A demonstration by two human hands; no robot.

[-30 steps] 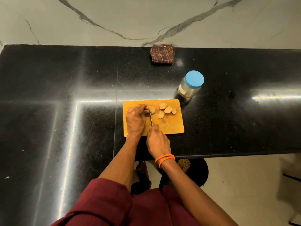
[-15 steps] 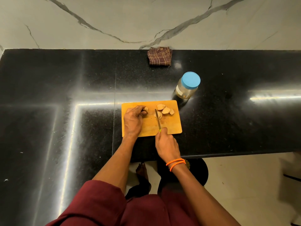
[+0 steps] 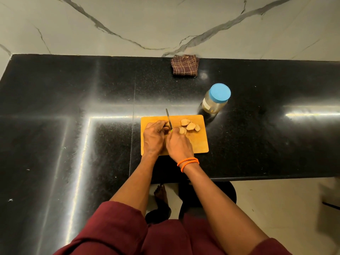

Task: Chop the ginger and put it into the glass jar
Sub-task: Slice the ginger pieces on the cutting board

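Left hand point(image 3: 154, 138) fingers pinch ginger piece point(image 3: 167, 124) on cutting board point(image 3: 199, 144); right hand point(image 3: 179, 146) fingers curl round knife point(image 3: 168, 120); cut slices point(image 3: 190, 126) beside.

From my feed the scene is fairly dim and warm, lit from overhead. The black polished surface point(image 3: 55, 100) throws back hard white glare: an L-shaped streak left of the cutting board point(image 3: 198, 142) and another bar at the far right. The marble wall point(image 3: 165, 24) is evenly lit. The glass jar point(image 3: 215, 100) casts a short shadow toward the board. Wide-angle bending curves the surface's edges near the corners. The centre is reasonably sharp; I see smearing at the lower right edge, and the maroon sleeve point(image 3: 110, 232) looks soft.
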